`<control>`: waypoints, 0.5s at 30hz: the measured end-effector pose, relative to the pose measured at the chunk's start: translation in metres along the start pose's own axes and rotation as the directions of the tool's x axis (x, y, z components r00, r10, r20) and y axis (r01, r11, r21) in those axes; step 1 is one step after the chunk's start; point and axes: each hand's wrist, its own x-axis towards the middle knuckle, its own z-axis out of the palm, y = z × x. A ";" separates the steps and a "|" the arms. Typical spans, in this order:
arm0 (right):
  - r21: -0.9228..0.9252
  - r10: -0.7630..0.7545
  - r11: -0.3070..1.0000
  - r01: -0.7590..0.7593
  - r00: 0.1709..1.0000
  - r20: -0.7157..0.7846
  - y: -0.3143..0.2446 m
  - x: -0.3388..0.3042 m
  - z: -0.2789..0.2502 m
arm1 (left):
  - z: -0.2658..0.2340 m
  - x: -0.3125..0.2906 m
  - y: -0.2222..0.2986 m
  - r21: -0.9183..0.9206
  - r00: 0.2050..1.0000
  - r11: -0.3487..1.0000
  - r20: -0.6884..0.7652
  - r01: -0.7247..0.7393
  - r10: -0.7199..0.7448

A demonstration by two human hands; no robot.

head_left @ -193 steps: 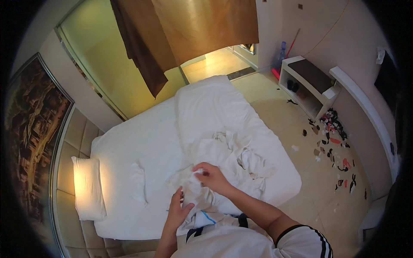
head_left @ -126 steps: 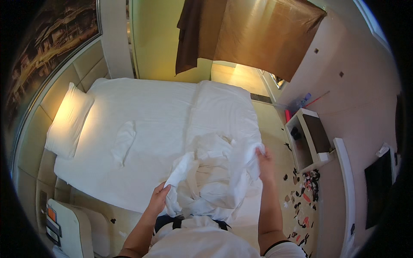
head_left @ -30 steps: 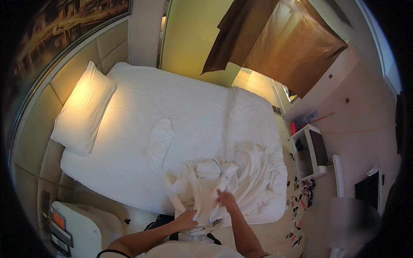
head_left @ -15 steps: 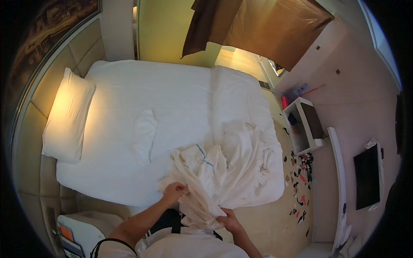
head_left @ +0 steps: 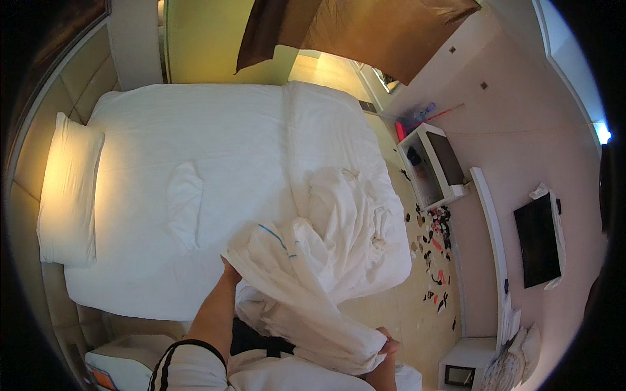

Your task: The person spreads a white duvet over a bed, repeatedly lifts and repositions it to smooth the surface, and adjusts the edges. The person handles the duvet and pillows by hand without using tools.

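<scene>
Pale tiled floor (head_left: 417, 313), brown curtain (head_left: 365, 29), white shelf (head_left: 433, 166), wall-mounted dark screen (head_left: 538, 241).

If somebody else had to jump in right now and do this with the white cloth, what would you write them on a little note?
Left hand: gripping the upper edge of the white cloth cover with the blue stripe, raised over the bed's near edge.
Right hand: gripping the cover's lower corner, close to the body.
The cover hangs stretched between both hands. A crumpled white duvet lies on the near right part of the white bed; a small folded white cloth lies mid-mattress, a white pillow at the headboard.
Done: cover lifted and held at two points.
Left: probably spreading it flat; the duvet is still bunched up.
</scene>
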 end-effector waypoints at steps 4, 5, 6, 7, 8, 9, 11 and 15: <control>-0.129 -0.069 0.990 0.063 0.997 -0.039 -0.021 0.008 0.022 | -0.016 0.036 0.069 0.087 0.999 0.996 -0.041 0.032 -0.029; -0.230 -0.011 0.973 -0.012 0.995 -0.095 -0.028 0.009 0.036 | -0.019 0.046 0.094 -0.109 0.996 0.993 -0.069 0.053 -0.060; -0.300 0.009 0.953 -0.046 0.992 -0.123 -0.035 0.010 0.053 | -0.025 0.057 0.123 -0.467 0.981 0.875 -0.067 0.129 -0.180; -0.362 0.028 0.930 -0.071 0.992 -0.122 -0.046 0.010 0.070 | -0.031 0.068 0.153 -0.769 0.976 0.623 0.006 0.144 -0.218; -0.494 0.062 0.863 -0.110 0.992 -0.113 -0.057 0.013 0.086 | -0.039 0.078 0.182 -0.778 0.968 0.614 -0.029 0.134 -0.247; -0.609 0.101 0.783 -0.126 0.992 -0.075 -0.065 0.017 0.100 | -0.050 0.088 0.210 -0.797 0.979 0.598 -0.040 0.090 -0.200; -0.752 0.119 0.655 -0.074 0.993 0.006 -0.071 0.025 0.121 | -0.078 0.110 0.253 -0.832 0.992 0.555 -0.064 0.005 -0.105; -0.876 -0.013 0.461 0.143 0.988 0.155 -0.031 0.039 0.132 | -0.124 0.118 0.242 -0.617 0.932 0.762 -0.360 -0.195 -0.052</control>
